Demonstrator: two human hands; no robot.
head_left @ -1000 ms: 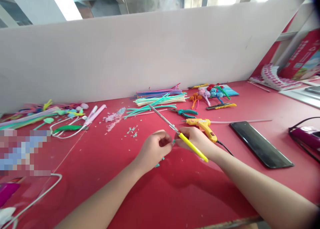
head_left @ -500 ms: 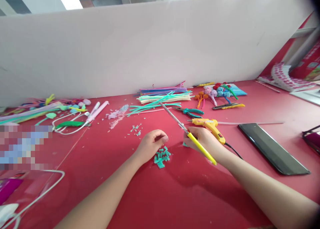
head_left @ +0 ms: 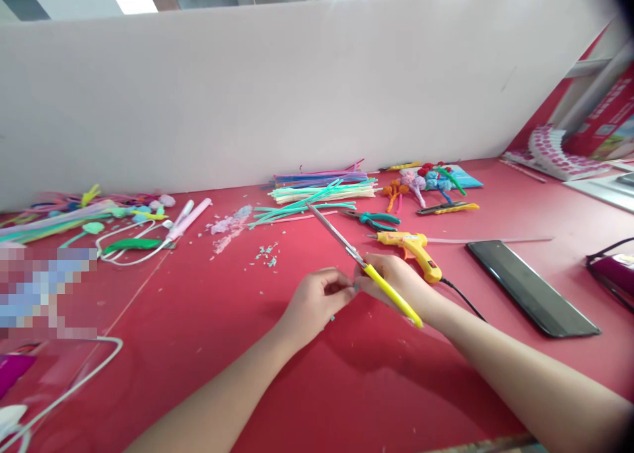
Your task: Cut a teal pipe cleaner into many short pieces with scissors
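My right hand [head_left: 399, 280] is closed around yellow-handled scissors [head_left: 389, 293], whose blades point away from me and to the left. My left hand [head_left: 314, 304] lies low over the table with its fingers curled and bunched, the tips meeting the fingers of my right hand. A speck of teal shows between the fingertips; how it is held is hard to see. One cut teal bit [head_left: 332, 318] peeks out beneath my left hand, which covers that patch of the table. Beyond the hands lies a bundle of teal pipe cleaners [head_left: 317, 201].
A yellow glue gun [head_left: 413, 247] lies just past my right hand, with teal-handled pliers [head_left: 376, 220] behind it. To the right rests a black phone [head_left: 532, 288]. Small clippings [head_left: 269, 255] are scattered left of centre. A white partition [head_left: 247, 103] closes off the back.
My left hand has moved right until its fingertips meet my right hand. The pile of cut teal pieces beside it has gone from sight. My right hand still holds the scissors.
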